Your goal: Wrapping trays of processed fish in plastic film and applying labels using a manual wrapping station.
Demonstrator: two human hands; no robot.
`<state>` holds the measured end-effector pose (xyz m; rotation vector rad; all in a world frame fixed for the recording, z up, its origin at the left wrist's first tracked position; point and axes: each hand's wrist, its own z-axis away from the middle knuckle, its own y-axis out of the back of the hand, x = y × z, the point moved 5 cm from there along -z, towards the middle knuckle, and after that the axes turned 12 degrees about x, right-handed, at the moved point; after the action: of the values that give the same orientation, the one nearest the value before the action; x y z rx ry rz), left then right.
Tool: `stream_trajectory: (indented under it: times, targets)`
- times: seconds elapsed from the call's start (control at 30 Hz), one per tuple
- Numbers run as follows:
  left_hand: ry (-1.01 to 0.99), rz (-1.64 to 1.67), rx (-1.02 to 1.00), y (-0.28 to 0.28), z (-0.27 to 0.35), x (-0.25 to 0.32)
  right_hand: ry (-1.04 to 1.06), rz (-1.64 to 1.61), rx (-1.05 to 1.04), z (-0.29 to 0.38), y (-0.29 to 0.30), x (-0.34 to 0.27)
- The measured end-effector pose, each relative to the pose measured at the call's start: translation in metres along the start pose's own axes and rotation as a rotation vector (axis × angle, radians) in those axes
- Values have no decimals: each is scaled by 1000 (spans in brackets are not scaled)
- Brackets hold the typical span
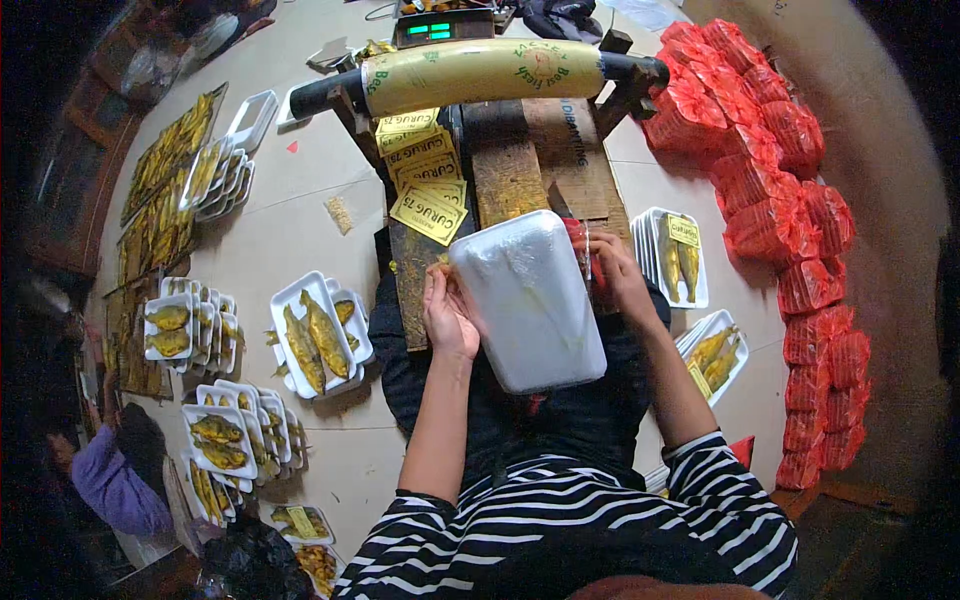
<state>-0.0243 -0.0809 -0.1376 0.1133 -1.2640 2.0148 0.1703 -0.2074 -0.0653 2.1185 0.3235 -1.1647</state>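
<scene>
A white foam tray, its underside towards me and covered in clear film, is tilted between my two hands. My left hand grips its left edge. Beside the tray's right edge, my right hand has its fingers bent close to something red and film; whether it grips the tray cannot be told. Under and beyond the tray is a wooden board, with printed yellow labels spread along its left part. A roll of printed plastic film lies across a dark bar at the board's far end.
Foam trays of yellowish fish stand stacked at left. Wrapped, labelled trays lie at right, before a long row of red-bagged packs. A digital scale stands beyond the roll. Another person's purple sleeve shows at lower left.
</scene>
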Motion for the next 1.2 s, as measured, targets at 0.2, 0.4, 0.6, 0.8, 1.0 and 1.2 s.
stream_trajectory:
  times: [0.2,0.4,0.6,0.8,1.0,1.2]
  targets:
    - [17,-139,-59,10,-1,6,445,150,-405,-31,-62,-70]
    - [-434,-628,-215,-37,36,32,509,42,-338,-43,-123,-83]
    - [-437,-879,-440,-112,136,12,199,-261,-151,6,39,-59]
    - [-239,-986,-1485,-134,244,-118,-538,-722,320,132,160,-3]
    - [-96,-1268,-1099,-66,162,-253,-925,-448,801,214,296,163]
    - [185,-1433,-1091,-27,138,-321,-953,-765,841,222,302,255]
